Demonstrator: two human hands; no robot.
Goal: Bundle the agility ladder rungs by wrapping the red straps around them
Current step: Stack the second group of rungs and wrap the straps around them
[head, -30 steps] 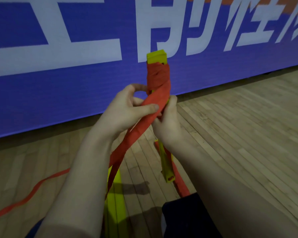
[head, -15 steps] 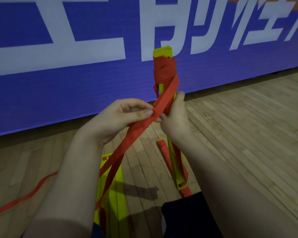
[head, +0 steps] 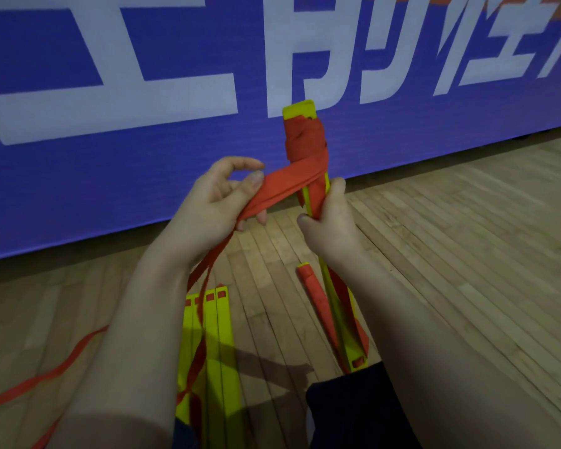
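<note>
Floor: a light brown wooden floor point(head: 467, 254) made of long thin planks.
On the floor, near: flat yellow plastic ladder rungs point(head: 222, 335) lie side by side, with small red squares at their far ends.
On the floor, left: a thin red cloth strap point(head: 46, 374) lies along the planks and runs off the left edge.
Over the rungs: more red strap crosses on top of them.
Far edge: a big blue board with white letters point(head: 110, 176) stands along the floor.
</note>
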